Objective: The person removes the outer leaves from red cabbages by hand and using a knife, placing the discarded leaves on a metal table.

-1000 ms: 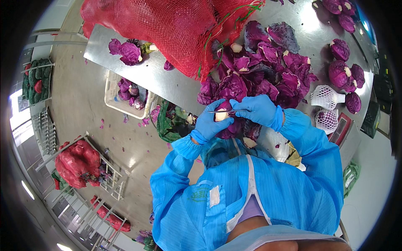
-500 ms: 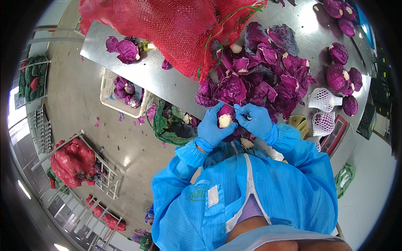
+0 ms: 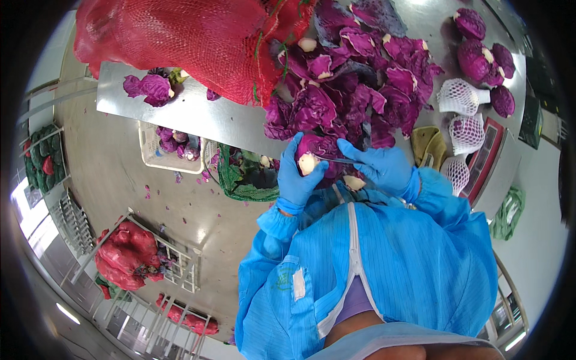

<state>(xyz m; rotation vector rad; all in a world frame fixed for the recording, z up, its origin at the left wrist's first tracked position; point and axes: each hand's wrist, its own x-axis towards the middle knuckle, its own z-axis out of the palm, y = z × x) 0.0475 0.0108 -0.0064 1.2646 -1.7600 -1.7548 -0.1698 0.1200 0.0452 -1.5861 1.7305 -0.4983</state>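
Observation:
My left hand (image 3: 295,181), in a blue glove, is closed around a red cabbage (image 3: 320,145) at the table's near edge. The pale cut stem of the cabbage faces me. A small knife (image 3: 337,160) is gripped in my right hand (image 3: 387,170), also gloved in blue. Its thin blade points left and lies across the cabbage beside the stem. The handle is mostly hidden by my fingers. Just beyond both hands spreads a heap of loose purple cabbage leaves (image 3: 360,96). Another pale-stemmed piece (image 3: 354,182) sits below my hands, against my blue gown.
A large red mesh sack (image 3: 174,48) covers the back left of the metal table (image 3: 237,125). At right are whole cabbages (image 3: 474,59), foam-netted ones (image 3: 467,133) and a brown cloth-like item (image 3: 427,144). Below the left edge stand a white crate (image 3: 146,147) and a green mesh bag (image 3: 233,186).
My right hand has moved slightly right, apart from my left, and the knife blade now lies lower, beside the stem. My left hand still holds the cabbage. The whole view has shifted.

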